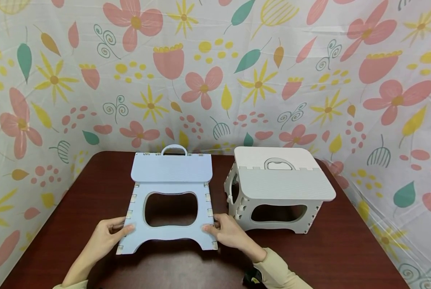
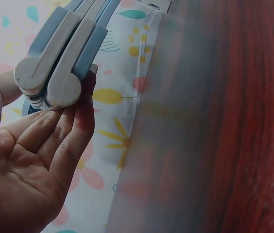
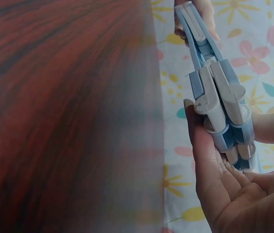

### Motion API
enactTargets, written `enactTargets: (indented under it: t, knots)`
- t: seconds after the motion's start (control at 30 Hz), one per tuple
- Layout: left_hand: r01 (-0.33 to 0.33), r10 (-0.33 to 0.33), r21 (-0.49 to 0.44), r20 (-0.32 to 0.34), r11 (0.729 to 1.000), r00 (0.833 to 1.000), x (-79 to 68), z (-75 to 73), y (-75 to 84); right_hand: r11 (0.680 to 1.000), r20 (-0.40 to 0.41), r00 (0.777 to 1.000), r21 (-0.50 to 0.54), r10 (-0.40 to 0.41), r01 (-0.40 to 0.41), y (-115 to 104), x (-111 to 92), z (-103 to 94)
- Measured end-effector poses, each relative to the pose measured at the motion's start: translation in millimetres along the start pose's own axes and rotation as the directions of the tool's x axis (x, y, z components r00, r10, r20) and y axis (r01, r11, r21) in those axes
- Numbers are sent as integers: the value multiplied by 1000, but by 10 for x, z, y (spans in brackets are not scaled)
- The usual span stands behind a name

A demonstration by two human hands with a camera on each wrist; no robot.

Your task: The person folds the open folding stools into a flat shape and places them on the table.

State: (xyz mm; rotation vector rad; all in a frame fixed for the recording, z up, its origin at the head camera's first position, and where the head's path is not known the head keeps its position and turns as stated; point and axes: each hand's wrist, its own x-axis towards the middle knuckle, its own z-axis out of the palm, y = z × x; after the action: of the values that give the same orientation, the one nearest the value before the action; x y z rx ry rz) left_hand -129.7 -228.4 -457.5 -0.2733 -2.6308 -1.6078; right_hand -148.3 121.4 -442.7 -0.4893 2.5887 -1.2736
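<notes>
Both hands hold a light blue folding step stool [image 1: 173, 206], its panels folded flat together and its arched carry handle at the top. In the head view the left hand [image 1: 103, 239] grips the lower left edge, thumb on the front face and fingers behind. On the opposite lower edge the right hand [image 1: 231, 232] grips the same way. The left wrist view shows the folded white and blue side edges of the stool [image 2: 54, 80] between the left thumb side and fingers. From the right wrist, the stool [image 3: 222, 102] appears edge-on, its two layers close together.
A white folding step stool [image 1: 285, 182] stands unfolded on its legs to the right, close beside the right hand. Both are at a dark reddish-brown table [image 1: 103, 176]. Behind it hangs a flower-patterned curtain [image 1: 215, 80]. A small black object [image 1: 252, 277] is at the right sleeve.
</notes>
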Motion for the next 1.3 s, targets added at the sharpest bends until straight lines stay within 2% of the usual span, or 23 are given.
enactTargets:
  t: [0.47,0.9,1.3]
  knots:
    - [26,-27,22,1,999,1000,20,6,-29,999,-14,1000,-39,7,-8,49,4,30]
    - [40,-40,22,-3,999,999,39,16,-48,1000,-4,1000,-19,18,-18,71,19,44]
    - [112,-113,49,12,992,994,44,20,-68,1000,12,1000,18,19,-19,87,17,67]
